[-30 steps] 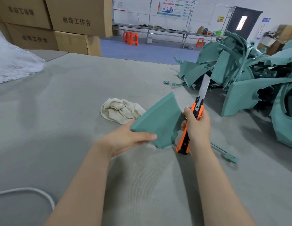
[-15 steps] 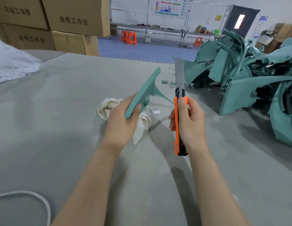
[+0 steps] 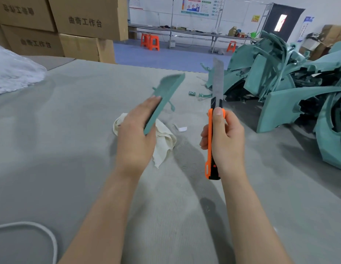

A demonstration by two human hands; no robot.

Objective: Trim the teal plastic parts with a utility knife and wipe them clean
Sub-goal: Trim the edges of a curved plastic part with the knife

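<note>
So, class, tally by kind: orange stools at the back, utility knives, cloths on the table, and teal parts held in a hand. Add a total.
orange stools: 3
utility knife: 1
cloth: 1
teal part held in the left hand: 1
Total: 6

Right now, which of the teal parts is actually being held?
The flat teal part gripped edge-on in the left hand, raised above the cloth; the rest lie heaped in the pile on the right.
</note>
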